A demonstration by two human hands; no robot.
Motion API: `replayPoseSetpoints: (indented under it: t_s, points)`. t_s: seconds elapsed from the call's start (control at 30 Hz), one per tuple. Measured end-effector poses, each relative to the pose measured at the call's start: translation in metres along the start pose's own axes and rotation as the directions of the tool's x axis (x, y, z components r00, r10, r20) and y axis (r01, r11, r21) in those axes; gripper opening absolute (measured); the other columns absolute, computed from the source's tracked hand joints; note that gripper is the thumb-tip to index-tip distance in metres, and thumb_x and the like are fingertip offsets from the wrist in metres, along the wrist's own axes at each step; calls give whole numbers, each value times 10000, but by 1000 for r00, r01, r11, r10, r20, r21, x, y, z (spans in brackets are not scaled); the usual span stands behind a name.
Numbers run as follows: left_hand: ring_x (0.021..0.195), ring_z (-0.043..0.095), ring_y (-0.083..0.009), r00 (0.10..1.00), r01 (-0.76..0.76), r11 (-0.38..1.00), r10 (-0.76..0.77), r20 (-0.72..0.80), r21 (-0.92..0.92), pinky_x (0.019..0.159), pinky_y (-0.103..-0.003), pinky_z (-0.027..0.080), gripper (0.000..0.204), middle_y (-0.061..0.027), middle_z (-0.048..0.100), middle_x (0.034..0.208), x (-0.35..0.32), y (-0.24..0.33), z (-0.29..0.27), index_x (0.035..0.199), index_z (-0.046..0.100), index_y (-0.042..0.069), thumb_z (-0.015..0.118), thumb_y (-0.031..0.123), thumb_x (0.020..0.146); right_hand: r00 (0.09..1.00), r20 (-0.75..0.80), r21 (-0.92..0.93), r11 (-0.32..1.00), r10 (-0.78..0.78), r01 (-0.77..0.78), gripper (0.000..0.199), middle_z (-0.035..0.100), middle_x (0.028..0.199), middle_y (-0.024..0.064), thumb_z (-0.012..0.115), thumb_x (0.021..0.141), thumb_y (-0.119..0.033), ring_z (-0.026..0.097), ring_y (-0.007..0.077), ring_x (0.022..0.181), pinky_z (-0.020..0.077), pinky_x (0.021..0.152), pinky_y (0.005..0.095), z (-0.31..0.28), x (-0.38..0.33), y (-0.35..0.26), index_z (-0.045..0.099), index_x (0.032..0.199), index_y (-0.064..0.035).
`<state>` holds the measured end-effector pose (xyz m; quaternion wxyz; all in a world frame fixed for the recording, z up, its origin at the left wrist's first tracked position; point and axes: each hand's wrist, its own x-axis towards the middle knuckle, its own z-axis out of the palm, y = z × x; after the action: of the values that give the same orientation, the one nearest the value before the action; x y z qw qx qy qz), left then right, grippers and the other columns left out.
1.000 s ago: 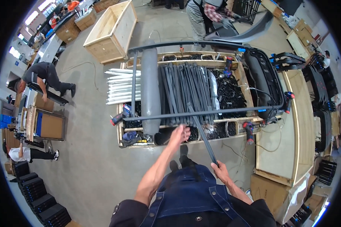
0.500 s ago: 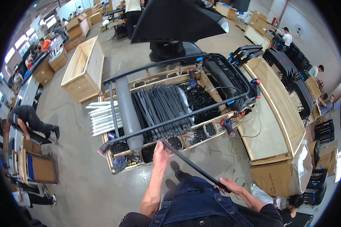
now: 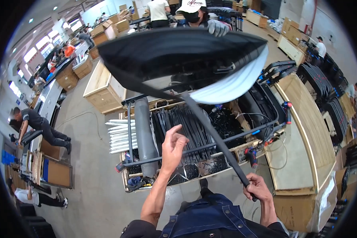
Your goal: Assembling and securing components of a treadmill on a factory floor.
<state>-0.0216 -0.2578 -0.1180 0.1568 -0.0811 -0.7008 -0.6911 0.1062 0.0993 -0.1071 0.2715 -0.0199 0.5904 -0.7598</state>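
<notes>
My right hand (image 3: 259, 188) is closed around the lower end of a long flat black bar (image 3: 218, 139). The bar slants up and leftward; its far end overlaps a large black panel (image 3: 162, 51) with a white lower side (image 3: 234, 81). I cannot tell whether bar and panel touch. My left hand (image 3: 172, 148) is raised over the near side of a dark rectangular frame (image 3: 174, 154), fingers partly curled and apart, holding nothing. Beneath the frame lies a row of black bars (image 3: 174, 125), beside a grey roll (image 3: 147, 137). The panel hides the frame's far side.
Across from me, a person's gloved hand (image 3: 218, 27) rests on the panel's top edge. White bars (image 3: 121, 135) lie left of the grey roll. A power driver (image 3: 250, 156) sits at the near right rim. Wooden crates (image 3: 101, 93) stand left and right (image 3: 289, 158).
My left hand has come off the black bar and risen. My right hand has swung the bar steeper, its far end upward. The panel has come nearer and lower over the frame.
</notes>
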Motion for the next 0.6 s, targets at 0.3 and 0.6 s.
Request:
replayPoseSetpoints:
  t_s: [0.3,0.6]
  points:
    - [1040,648,-396,992,88,781,-14,-124,618,903,-467,508,284,-210,703,1072,8,-99,19,1186,669,2,531,187,1022,992,-124,-349,937,-22,-22,525,514,597,5,518,1041,-159,459,87,451,375,425,254,7,176,-41,357,1532,-70]
    - [973,659,-417,941,285,562,-318,-116,777,855,-505,520,252,-209,716,1002,-5,-150,24,1082,722,51,562,221,987,954,-178,-542,833,-240,109,498,549,599,36,531,1021,-193,514,133,439,438,431,310,22,354,24,447,1487,-39]
